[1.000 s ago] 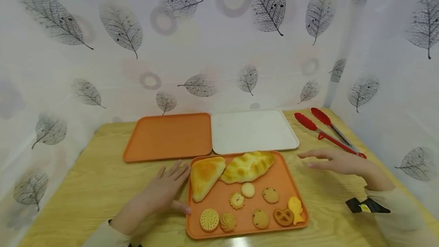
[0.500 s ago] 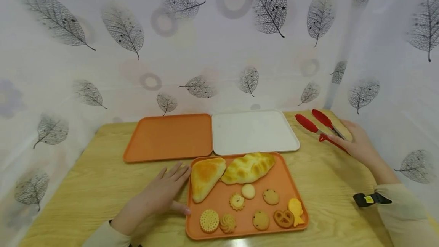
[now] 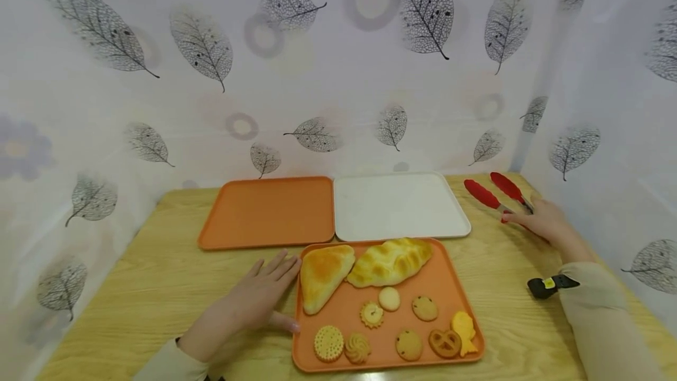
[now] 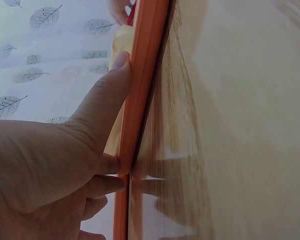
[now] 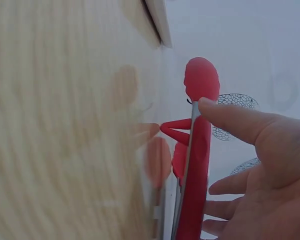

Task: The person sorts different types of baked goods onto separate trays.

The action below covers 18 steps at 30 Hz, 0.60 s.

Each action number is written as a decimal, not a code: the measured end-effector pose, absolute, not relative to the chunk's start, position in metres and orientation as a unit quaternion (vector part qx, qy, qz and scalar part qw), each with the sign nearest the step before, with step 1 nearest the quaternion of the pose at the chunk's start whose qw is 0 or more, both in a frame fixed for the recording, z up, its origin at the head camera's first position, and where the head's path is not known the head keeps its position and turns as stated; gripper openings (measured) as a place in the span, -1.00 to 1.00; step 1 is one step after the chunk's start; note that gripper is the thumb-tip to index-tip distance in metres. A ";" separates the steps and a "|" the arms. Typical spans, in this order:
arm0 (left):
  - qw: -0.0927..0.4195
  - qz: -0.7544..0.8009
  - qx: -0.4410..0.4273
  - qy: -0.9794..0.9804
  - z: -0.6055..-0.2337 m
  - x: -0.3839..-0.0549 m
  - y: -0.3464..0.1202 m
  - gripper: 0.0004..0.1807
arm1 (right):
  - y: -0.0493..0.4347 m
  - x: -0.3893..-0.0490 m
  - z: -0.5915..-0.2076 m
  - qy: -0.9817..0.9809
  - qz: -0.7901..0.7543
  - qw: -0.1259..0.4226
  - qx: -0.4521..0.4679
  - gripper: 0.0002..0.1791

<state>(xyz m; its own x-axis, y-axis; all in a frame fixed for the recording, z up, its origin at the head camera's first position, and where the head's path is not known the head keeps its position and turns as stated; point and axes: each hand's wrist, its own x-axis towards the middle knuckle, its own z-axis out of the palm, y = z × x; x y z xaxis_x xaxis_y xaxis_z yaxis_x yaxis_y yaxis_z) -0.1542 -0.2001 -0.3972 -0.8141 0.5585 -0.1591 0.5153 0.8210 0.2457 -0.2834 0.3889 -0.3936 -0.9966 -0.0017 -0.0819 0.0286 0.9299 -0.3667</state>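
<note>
My right hand holds the red-tipped tongs at the far right of the table, thumb on one arm and fingers at the other. In the right wrist view the thumb lies against the tongs' red handle, and the tips stand apart. My left hand rests with fingers straight at the left edge of the front orange tray. In the left wrist view its thumb and fingertips touch the tray's rim. A triangular bread and a long braided bread lie on that tray.
Several small cookies share the front tray, with a pretzel and a yellow fish-shaped piece at its right. Behind stand a bare orange tray and a bare white tray, side by side. A leaf-print curtain surrounds the table.
My right hand has moved from beside the front tray out to the tongs and taken hold of them. The left hand stays at the tray's edge. The head view shifts slightly.
</note>
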 end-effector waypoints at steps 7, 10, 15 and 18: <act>0.111 0.099 0.283 0.947 -0.397 -0.155 -0.201 0.29 | 0.386 -0.280 -0.394 0.979 -0.197 0.053 0.016 -0.29; 0.114 0.103 0.283 0.947 -0.397 -0.155 -0.201 0.29 | 0.387 -0.279 -0.394 0.977 -0.202 0.062 0.024 -0.26; 0.116 0.105 0.285 0.946 -0.397 -0.156 -0.200 0.28 | 0.391 -0.281 -0.395 0.977 -0.191 0.076 0.050 0.05; 0.117 0.104 0.284 0.946 -0.396 -0.156 -0.200 0.28 | 0.394 -0.281 -0.395 0.976 -0.185 0.092 0.069 0.27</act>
